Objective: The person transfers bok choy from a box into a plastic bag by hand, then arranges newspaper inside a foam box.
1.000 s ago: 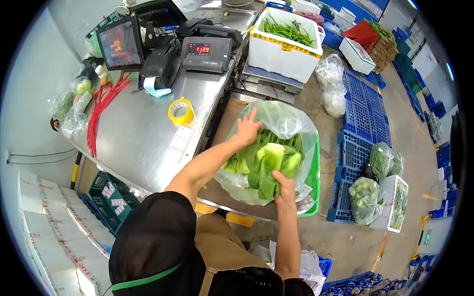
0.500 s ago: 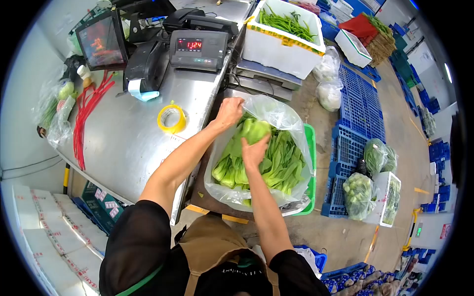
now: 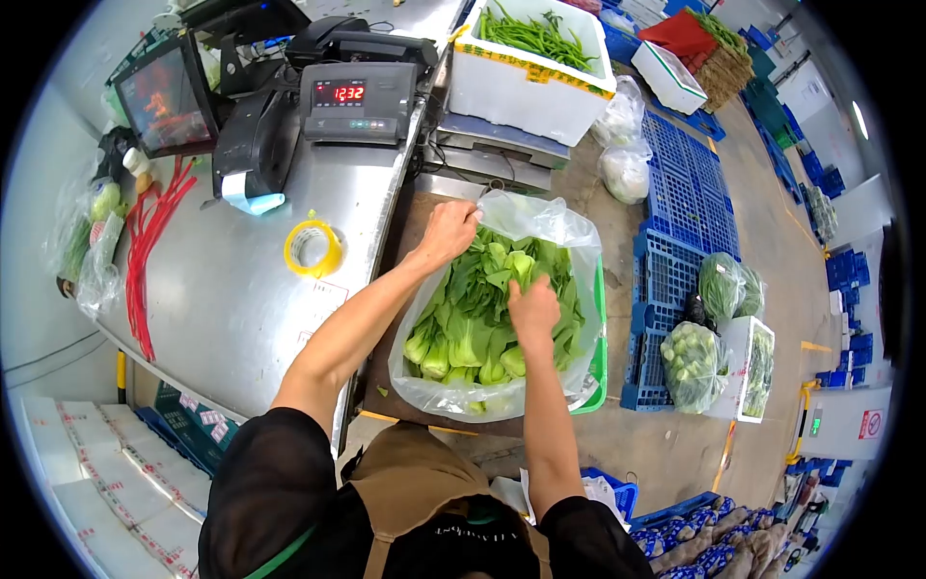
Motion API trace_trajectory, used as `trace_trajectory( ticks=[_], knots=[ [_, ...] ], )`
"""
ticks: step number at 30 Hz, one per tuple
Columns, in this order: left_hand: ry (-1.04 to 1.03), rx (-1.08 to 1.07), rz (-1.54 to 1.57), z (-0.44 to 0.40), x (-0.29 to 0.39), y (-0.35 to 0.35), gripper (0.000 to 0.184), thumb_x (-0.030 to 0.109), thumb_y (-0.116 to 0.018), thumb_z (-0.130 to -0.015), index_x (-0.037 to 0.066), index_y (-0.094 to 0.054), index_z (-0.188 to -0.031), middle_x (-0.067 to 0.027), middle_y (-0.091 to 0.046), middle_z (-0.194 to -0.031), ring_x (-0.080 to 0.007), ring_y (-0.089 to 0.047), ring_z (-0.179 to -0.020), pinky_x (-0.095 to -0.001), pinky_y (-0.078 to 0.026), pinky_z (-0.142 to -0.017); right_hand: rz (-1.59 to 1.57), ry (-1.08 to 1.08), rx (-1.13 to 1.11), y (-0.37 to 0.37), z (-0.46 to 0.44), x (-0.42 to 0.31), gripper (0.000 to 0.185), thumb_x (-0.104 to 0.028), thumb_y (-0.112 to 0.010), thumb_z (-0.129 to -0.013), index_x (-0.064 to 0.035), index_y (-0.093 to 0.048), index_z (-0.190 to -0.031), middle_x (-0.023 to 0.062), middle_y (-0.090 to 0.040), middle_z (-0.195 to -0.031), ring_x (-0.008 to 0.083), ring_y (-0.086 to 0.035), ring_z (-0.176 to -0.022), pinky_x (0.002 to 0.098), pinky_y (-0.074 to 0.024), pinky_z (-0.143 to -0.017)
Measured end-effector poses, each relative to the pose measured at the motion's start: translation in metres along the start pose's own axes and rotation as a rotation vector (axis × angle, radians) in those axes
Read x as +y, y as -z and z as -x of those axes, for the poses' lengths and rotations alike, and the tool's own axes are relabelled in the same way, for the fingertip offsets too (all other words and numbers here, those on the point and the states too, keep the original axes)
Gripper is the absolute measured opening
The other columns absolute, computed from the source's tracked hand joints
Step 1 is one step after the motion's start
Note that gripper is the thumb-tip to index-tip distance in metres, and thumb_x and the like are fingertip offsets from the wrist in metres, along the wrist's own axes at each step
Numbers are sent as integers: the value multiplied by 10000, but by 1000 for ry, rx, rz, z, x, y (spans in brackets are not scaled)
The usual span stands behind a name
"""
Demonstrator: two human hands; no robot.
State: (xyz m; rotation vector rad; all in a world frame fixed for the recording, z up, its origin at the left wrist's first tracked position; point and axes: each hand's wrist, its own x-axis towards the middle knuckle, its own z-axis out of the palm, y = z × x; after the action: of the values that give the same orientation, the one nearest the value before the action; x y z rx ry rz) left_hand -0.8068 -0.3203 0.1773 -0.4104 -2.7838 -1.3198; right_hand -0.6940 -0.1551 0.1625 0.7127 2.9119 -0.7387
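A large clear plastic bag (image 3: 424,391) stands open, full of leafy green bok choy (image 3: 468,333) with pale stalks. My left hand (image 3: 450,232) is closed on the bag's upper left rim and pulls it up. Over the right part of the greens is my right hand (image 3: 533,311), its thumb and forefinger apart with nothing visible between them; the other fingers are partly hidden. Just beyond its fingertips lies one bok choy head (image 3: 519,265) on top of the pile. A green crate (image 3: 600,357) shows at the bag's right side.
A scale display (image 3: 355,101) reads 12.32 on the steel table (image 3: 231,299), near yellow tape (image 3: 313,248) and red ties (image 3: 145,261). A foam box (image 3: 526,92) of green peppers stands beyond the bag. Blue pallets (image 3: 685,193) and bagged vegetables (image 3: 694,367) are at right.
My right hand has let go of a bok choy head, now lying on the pile, and drawn back slightly. The display went from 11.24 to 12.32. My left hand still holds the rim.
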Motion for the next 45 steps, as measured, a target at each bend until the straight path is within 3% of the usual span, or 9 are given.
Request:
trace_trajectory(
  ticks=[2,9,16,19,22,24,27,35,45],
  knots=[
    [-28,15,15,2,1,0,257,217,-567,-855,-2,-673,-941,-226,-636,-794,-386,-636,-770,-430,-483,-704,116,220,297,-1,1,-17,624,-396,-645,-834,-10,-468,-1292,255,-453,-1325,400,-444,-1219,600,-378,-932],
    [-46,48,36,-3,2,3,256,223,-543,-859,-6,-657,-848,-233,-628,-786,-425,-607,-766,-472,-466,-685,315,562,11,-121,-9,46,601,-496,-472,-912,-312,-302,-1458,128,-66,-1564,360,8,-1434,694,-96,-1044],
    [-94,-14,-181,17,-16,-4,270,211,-556,-856,26,-682,-1006,-208,-667,-874,-333,-654,-801,-401,-501,-739,38,602,-45,-84,6,37,578,-484,-539,-862,-286,-417,-1391,172,-279,-1487,398,-218,-1375,703,-157,-1027],
    [-181,-91,-258,29,3,-8,276,219,-562,-867,-12,-644,-994,-176,-654,-791,-248,-572,-678,-372,-454,-652,-138,614,305,-34,72,35,469,-290,-652,-772,-152,-531,-1203,150,-473,-1240,337,-409,-1213,638,-322,-921],
    [-228,-91,-205,39,-15,-19,469,251,-593,-908,-17,-499,-1281,-202,-605,-1152,-293,-607,-997,-361,-473,-866,-450,575,664,6,166,88,381,-88,-638,-689,-48,-553,-1058,177,-471,-1133,324,-474,-1125,521,-372,-941],
    [-338,72,-509,99,59,-30,463,223,-592,-917,-19,-485,-1296,-189,-592,-1187,-267,-597,-1033,-347,-475,-869,-487,462,730,14,229,154,357,-35,-629,-700,-19,-560,-1049,179,-509,-1090,333,-512,-1084,497,-400,-929],
    [-306,-47,-120,178,118,-82,408,164,-563,-937,-24,-490,-1292,-179,-565,-1241,-236,-585,-1060,-343,-475,-880,-337,95,937,28,336,281,367,-37,-590,-702,22,-552,-1062,190,-544,-951,374,-551,-948,417,-448,-822],
    [-559,-1409,58,493,272,-276,201,31,-593,-863,-10,-610,-1059,-118,-655,-940,-188,-649,-839,-298,-499,-762,-230,-1692,857,-135,696,542,744,-203,-777,-720,32,-378,-1302,276,-459,-1219,429,-466,-1114,462,-414,-922],
    [-808,-1962,-54,699,290,-370,243,50,-595,-846,-33,-586,-1074,-157,-624,-941,-253,-635,-814,-320,-493,-729,-510,-2284,752,-184,751,623,1174,-301,-856,-623,-107,-79,-1482,309,-212,-1434,464,-293,-1287,592,-269,-1009]
  ],
)
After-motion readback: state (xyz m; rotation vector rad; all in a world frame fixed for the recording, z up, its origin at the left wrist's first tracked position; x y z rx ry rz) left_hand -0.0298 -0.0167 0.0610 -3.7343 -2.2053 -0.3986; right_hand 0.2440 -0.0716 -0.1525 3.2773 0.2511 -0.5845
